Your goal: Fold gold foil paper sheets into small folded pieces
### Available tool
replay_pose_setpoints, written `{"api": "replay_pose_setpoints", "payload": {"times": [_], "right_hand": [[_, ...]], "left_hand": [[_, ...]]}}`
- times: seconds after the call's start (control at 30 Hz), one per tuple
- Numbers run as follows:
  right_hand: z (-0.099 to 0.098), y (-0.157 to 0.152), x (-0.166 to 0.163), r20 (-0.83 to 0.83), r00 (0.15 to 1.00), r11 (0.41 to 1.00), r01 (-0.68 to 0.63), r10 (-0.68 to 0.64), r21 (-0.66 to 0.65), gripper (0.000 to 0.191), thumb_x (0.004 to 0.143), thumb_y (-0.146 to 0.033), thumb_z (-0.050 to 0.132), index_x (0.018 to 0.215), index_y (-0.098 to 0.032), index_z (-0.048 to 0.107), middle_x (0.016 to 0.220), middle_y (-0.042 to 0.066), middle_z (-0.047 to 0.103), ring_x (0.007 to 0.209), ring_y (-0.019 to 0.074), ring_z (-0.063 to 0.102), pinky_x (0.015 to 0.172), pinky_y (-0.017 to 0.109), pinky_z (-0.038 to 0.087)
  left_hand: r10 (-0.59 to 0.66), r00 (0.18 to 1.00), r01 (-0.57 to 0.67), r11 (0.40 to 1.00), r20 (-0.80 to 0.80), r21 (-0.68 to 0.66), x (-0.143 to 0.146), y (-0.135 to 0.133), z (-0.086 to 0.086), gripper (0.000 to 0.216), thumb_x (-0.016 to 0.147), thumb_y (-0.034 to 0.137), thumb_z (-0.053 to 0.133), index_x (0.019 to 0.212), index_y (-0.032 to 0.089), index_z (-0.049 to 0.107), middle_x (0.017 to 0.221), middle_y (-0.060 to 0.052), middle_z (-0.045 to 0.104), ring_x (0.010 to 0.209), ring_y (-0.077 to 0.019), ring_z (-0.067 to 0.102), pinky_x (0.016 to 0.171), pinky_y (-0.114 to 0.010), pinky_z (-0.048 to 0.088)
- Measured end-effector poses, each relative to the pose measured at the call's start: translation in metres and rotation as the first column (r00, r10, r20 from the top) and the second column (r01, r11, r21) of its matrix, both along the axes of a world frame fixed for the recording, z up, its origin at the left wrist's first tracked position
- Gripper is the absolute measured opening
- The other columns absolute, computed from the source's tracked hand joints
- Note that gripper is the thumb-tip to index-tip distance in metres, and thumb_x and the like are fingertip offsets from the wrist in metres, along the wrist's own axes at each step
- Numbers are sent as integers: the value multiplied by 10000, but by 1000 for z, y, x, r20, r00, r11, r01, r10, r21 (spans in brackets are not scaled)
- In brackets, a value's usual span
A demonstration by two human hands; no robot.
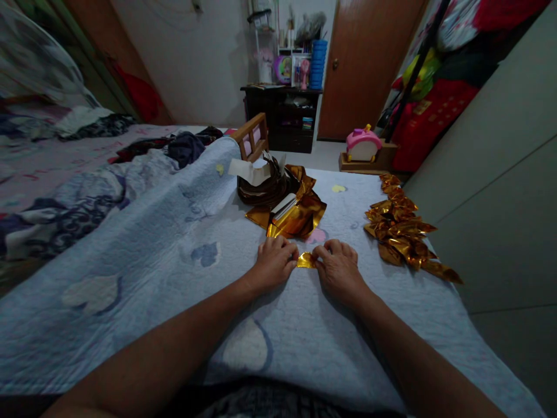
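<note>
A small folded piece of gold foil paper [306, 260] lies on the pale blue quilt [278, 325] between my hands. My left hand [275, 259] pinches its left end, and the fingers of my right hand [337, 265] are closed on its right end. Just beyond my hands sits a loose heap of gold foil sheets [304, 215], some showing a white back. Behind that rises a stack of dark brown-edged paper [263, 188]. Over at the right edge of the quilt, several folded gold foil pieces [402, 229] are gathered in a long pile.
A wooden chair back [252, 137] stands at the far edge of the quilt. Left of it, clothes [185, 148] lie on a pink bed. Further off are a dark cabinet [278, 119], a brown door [368, 64] and a pink toy [364, 145]. A pale panel [491, 191] borders the right.
</note>
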State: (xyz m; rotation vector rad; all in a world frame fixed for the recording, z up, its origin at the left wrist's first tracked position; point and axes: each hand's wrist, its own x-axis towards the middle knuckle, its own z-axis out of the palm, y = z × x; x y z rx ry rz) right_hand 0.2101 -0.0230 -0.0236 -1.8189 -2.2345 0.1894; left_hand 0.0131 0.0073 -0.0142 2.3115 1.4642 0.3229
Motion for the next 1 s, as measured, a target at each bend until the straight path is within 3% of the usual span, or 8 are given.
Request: {"api": "replay_pose_setpoints", "payload": {"times": [0.4, 0.53, 0.67, 0.83, 1.0], "right_hand": [[0, 3, 10, -92, 993, 996, -75, 71, -42, 282, 942, -128, 538, 1083, -301, 710, 1163, 64, 592, 1092, 249, 491, 953, 405, 315], [3, 2, 6, -89, 993, 997, -76, 74, -15, 231, 966, -208, 533, 1081, -299, 712, 1126, 65, 593, 1081, 255, 493, 957, 414, 312], [3, 3, -4, -44, 999, 999, -31, 31, 19, 169, 961, -358, 578, 1032, -278, 709, 1099, 80, 597, 1060, 276, 487, 950, 432, 310], [3, 4, -10, -27, 1000, 1000, 3, -3, 12, 131, 927, -324, 612, 1008, -269, 700, 1106, 85, 595, 1073, 286, 482, 970, 451, 301], [5, 3, -11, -31, 999, 1000, 11, -11, 6, 127, 929, -320, 602, 998, -266, 694, 1099, 84, 590, 1076, 289, 482, 977, 457, 300]], "left_hand": [[-43, 999, 44, 999, 32, -18, -1, 1, 1, 106, 910, 224, 581, 971, 247, 664, 1142, -41, 577, 1131, -257, 485, 986, -425, 355], [-45, 999, 45, 999, 17, -25, -1, 1, 2, 107, 897, 215, 578, 964, 235, 659, 1146, -45, 581, 1135, -259, 485, 980, -423, 357], [-31, 1000, 31, 999, -2, 15, 3, 1, 2, 163, 942, 358, 580, 908, 217, 654, 1098, -49, 587, 1096, -260, 494, 951, -419, 364], [9, 999, -6, 998, -40, 61, 10, 0, 0, 312, 936, 487, 602, 821, 200, 643, 1036, -58, 579, 1071, -271, 493, 934, -418, 365], [29, 998, -26, 998, -51, 57, 11, 1, 0, 299, 907, 482, 645, 799, 203, 639, 1034, -54, 581, 1063, -272, 499, 924, -415, 366]]}}
